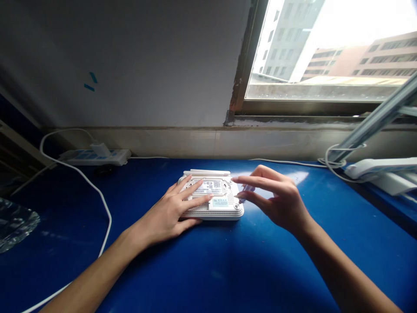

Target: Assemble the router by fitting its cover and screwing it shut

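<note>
A white router [233, 213] lies flat on the blue table with its underside up. Printed labels, vent holes and round corner recesses show on that face. An antenna [208, 173] runs along its far edge. My left hand [176, 206] rests over the left part, fingers spread on the labels and thumb along the near side. At the right end is my right hand [276, 191], forefinger and thumb apart, their tips by the two right corners. A small purplish patch shows between these fingers; I cannot make out what it is.
A power strip [122, 157] with a white plug [100, 149] stands at the back left, its white cable [106, 208] looping down the table's left side. Clear plastic [18, 224] lies at far left. Another white strip [381, 167] and a metal post [371, 119] are at right.
</note>
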Demonstrator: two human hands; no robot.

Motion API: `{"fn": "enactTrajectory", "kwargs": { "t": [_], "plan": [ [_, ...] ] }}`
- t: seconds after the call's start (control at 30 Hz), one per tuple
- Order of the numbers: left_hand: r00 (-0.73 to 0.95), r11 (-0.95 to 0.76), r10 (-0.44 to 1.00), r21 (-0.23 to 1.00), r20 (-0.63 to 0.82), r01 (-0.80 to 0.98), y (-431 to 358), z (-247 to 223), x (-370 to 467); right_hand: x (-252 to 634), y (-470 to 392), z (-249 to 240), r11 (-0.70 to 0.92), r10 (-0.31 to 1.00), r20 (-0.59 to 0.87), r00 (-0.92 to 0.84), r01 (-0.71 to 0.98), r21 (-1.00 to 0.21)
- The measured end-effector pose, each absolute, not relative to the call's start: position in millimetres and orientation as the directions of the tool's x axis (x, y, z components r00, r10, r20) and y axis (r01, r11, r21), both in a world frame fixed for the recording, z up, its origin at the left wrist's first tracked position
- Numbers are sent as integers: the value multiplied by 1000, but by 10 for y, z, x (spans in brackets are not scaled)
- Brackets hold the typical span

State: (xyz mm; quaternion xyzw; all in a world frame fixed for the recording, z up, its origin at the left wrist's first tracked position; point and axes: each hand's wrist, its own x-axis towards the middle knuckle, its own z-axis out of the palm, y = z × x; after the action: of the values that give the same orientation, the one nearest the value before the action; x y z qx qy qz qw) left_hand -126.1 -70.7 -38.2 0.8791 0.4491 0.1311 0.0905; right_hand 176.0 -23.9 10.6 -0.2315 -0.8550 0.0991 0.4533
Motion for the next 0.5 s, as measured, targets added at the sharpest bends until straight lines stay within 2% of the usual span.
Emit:
{"fn": "enactTrajectory", "kwargs": {
  "t": [0.17,0.4,0.5],
  "plan": [
    [563,-591,806,287,180,754,-703,-401,-1269,1771,-259,125,816,560,624,-545,233,-529],
    [558,-577,816,287,153,765,-713,-376,-1258,1752,-247,102,862,506,726,-465,309,-403],
    [558,-577,816,281,152,767,-711,-377,-1258,1745,-263,100,848,528,671,-521,272,-456]
  ]
}}
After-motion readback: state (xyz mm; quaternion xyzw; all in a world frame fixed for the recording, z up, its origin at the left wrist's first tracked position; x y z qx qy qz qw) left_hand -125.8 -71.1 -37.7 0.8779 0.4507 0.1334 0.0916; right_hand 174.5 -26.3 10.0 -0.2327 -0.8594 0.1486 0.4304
